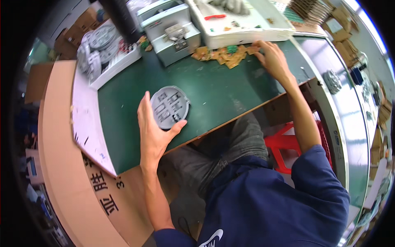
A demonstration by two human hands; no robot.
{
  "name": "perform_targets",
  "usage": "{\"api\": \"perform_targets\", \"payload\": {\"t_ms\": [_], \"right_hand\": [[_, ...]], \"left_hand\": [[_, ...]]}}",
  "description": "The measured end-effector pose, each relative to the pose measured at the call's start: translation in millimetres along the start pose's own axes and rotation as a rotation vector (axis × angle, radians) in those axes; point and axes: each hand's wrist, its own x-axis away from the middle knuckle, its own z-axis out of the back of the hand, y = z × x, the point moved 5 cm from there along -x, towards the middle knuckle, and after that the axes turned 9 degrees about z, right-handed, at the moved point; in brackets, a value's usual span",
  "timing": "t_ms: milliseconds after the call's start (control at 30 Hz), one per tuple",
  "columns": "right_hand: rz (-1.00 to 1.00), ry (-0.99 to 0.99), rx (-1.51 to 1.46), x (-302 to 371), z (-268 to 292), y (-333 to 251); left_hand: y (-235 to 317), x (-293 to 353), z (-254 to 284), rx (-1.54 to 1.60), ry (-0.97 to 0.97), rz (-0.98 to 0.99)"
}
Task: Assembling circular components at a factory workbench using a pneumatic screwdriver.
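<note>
On the green tabletop lies a round grey plastic housing [169, 108] with several rectangular cutouts. Around its left and near edge curves my left hand [153, 125], thumb and fingers spread wide on either side of it. At the far right, my right hand [271, 57] reaches to the end of a row of small orange-yellow circuit boards [229, 57]. Its thumb and forefinger close at a small board there. A green piece [232, 49] lies among these boards.
Behind the boards stands a white foam tray [251, 37] with a red-handled tool [215, 17] and bits inside. A grey machine [170, 35] sits left of it. At the left, a white box [117, 64] holds grey round housings. A red stool [284, 144] is under the table's right side.
</note>
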Motion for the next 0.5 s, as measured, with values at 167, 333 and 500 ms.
{"api": "perform_targets", "payload": {"t_ms": [167, 333, 500], "right_hand": [[-0.007, 0.008, -0.128, 4.3, 3.9, -31.4], [-0.166, 0.019, -0.271, 9.0, 2.6, -26.6], [-0.276, 0.228, -0.35, 12.1, 27.5, -32.3]], "left_hand": [[-4.8, 1.4, 3.7, 0.001, 0.016, -0.035], [1.8, -3.0, -6.1, 0.007, -0.011, -0.084], [13.9, -6.8, -14.5, -0.026, 0.079, -0.156]]}}
